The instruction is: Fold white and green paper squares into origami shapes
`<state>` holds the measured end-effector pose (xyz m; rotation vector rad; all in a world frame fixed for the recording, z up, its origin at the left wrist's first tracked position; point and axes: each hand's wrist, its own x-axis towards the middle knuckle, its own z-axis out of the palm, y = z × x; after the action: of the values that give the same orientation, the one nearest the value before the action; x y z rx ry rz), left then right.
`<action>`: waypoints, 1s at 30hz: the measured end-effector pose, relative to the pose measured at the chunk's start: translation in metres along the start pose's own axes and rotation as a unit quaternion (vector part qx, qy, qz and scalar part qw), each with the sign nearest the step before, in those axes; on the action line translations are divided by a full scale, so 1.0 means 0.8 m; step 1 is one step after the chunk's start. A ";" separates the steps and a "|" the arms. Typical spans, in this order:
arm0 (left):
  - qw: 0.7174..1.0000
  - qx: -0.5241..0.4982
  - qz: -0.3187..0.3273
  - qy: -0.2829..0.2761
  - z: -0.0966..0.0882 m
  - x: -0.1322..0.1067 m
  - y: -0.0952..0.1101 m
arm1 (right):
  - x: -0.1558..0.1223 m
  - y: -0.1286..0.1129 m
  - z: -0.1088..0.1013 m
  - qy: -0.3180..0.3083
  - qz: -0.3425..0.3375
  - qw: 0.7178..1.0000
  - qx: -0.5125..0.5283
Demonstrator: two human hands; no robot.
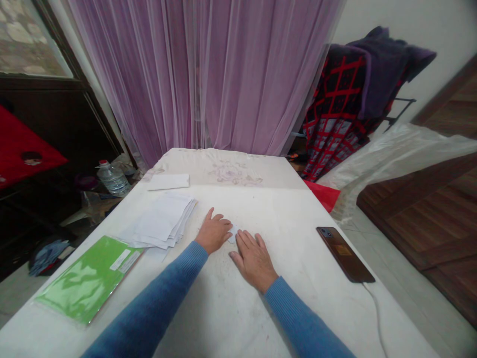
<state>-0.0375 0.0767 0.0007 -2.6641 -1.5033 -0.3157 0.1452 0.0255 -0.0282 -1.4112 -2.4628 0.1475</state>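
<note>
Resting left hand (213, 231), right hand (254, 261) on tabletop (286, 223) (edges well away).

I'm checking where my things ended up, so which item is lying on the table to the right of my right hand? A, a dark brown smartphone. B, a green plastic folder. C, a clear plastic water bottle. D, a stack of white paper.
A: the dark brown smartphone lies back up on the white table, to the right of your right hand, with a white cable running from its lower end.
</note>
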 end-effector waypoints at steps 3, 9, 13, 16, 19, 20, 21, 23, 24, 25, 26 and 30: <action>1.000 -0.021 -0.019 -0.004 -0.003 0.000 0.004 | 0.001 -0.004 0.001 -0.005 0.028 1.000 -0.003; 0.998 -0.049 -0.039 -0.018 -0.007 0.001 0.006 | 0.009 -0.009 -0.001 -0.020 0.062 0.998 -0.003; 0.996 -0.061 -0.056 -0.029 -0.004 -0.003 0.006 | 0.014 -0.010 -0.002 -0.029 0.076 0.997 0.002; 0.994 -0.070 -0.074 -0.046 0.002 -0.008 0.004 | 0.013 -0.009 -0.002 -0.032 0.080 0.996 0.002; 0.990 -0.091 -0.080 -0.079 0.006 -0.016 -0.005 | 0.008 -0.007 -0.002 -0.026 0.085 0.996 -0.002; 0.988 -0.101 -0.075 -0.090 0.007 -0.018 -0.010 | 0.005 -0.005 -0.002 -0.023 0.084 0.996 -0.004; 0.987 -0.109 -0.068 -0.099 0.007 -0.020 -0.015 | 0.003 -0.004 -0.002 -0.020 0.082 0.996 -0.005; 0.987 -0.117 -0.051 -0.102 0.007 -0.023 -0.025 | 0.000 -0.001 -0.002 -0.016 0.081 0.997 -0.006; 0.988 -0.117 -0.041 -0.094 0.007 -0.023 -0.029 | -0.001 -0.001 -0.002 -0.014 0.085 0.996 -0.007; 0.989 -0.116 -0.029 -0.082 0.006 -0.023 -0.032 | -0.001 0.000 -0.002 -0.012 0.092 0.996 -0.008; 0.991 -0.114 -0.017 -0.066 0.006 -0.023 -0.034 | 0.000 0.000 -0.001 -0.011 0.099 0.995 -0.009; 0.995 -0.097 -0.003 -0.004 0.008 -0.019 -0.030 | 0.009 0.005 0.004 -0.008 0.113 0.994 -0.005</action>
<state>-0.0644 0.0774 -0.0095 -2.8102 -1.5565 -0.4763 0.1439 0.0341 -0.0305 -1.6976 -2.3125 0.1953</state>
